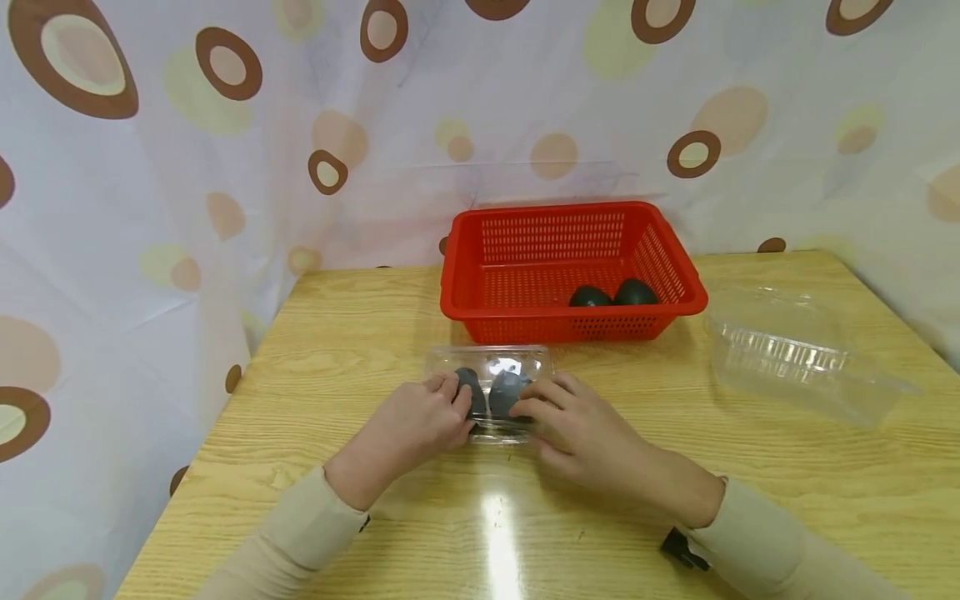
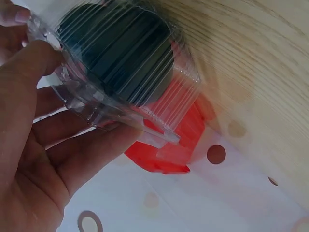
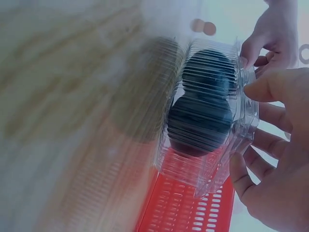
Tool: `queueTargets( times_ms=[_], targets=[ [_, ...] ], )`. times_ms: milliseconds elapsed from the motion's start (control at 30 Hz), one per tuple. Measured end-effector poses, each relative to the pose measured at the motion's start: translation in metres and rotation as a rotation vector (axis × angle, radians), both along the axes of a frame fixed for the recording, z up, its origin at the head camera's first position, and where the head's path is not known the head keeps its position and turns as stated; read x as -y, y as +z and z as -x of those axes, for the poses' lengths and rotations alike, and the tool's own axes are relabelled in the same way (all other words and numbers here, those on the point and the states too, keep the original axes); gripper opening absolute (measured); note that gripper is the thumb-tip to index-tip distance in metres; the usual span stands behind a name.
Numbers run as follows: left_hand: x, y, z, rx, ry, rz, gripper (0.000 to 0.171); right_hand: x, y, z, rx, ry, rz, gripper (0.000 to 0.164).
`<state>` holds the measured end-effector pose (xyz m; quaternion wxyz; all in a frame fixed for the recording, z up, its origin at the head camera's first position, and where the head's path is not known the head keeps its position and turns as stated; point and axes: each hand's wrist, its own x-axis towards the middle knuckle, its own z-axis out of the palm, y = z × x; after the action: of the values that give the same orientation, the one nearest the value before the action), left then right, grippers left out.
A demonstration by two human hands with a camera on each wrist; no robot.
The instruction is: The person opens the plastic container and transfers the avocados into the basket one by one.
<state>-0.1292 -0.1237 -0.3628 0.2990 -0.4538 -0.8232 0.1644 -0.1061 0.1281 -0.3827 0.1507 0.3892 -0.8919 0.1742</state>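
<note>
A clear plastic clamshell box (image 1: 438,360) stands on the table in front of the red basket. Inside it lie two dark green avocados (image 1: 507,393), side by side under the clear lid. My left hand (image 1: 425,414) pinches the box's rim at its left front, with the thumb on the edge and fingers along the flange in the left wrist view. At the right front, my right hand (image 1: 583,425) holds the rim between thumb and fingers. Ribbed walls (image 3: 169,130) show the avocados through them in the right wrist view.
Behind the box stands a red basket (image 1: 573,315) with two more avocados (image 1: 636,292) at its right front. An open clear plastic box (image 1: 795,367) lies on the right of the wooden table (image 1: 337,333). A patterned cloth (image 1: 480,108) hangs behind.
</note>
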Motion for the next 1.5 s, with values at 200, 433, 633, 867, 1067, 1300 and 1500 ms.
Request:
queueTargets(
  times_ms=[200,433,633,867,1067,1300,1500],
  targets=[
    [-0.01,-0.001,-0.005,-0.024,0.015,0.11,0.024,-0.008,-0.001,-0.006,0.04,-0.043,0.039,0.034],
    [-0.016,-0.002,-0.006,-0.038,0.011,0.081,0.021,-0.013,-0.004,-0.007,0.133,-0.161,0.078,0.056],
    [-0.018,-0.001,-0.006,-0.025,0.015,0.079,0.022,-0.022,-0.006,-0.003,0.343,-0.231,0.104,0.088],
    [-0.02,0.005,-0.005,0.021,0.028,0.094,0.021,-0.025,-0.003,0.004,0.438,-0.233,0.085,0.107],
    [-0.02,0.011,-0.001,0.044,0.018,0.108,0.016,-0.024,-0.003,0.006,0.465,-0.249,0.102,0.115],
    [-0.019,0.017,0.004,0.108,-0.015,0.076,0.009,-0.02,-0.004,0.006,0.545,-0.265,0.154,0.113],
    [-0.019,0.021,0.004,0.118,0.001,0.093,0.005,-0.012,-0.002,0.006,0.534,-0.282,0.171,0.114]
  ],
)
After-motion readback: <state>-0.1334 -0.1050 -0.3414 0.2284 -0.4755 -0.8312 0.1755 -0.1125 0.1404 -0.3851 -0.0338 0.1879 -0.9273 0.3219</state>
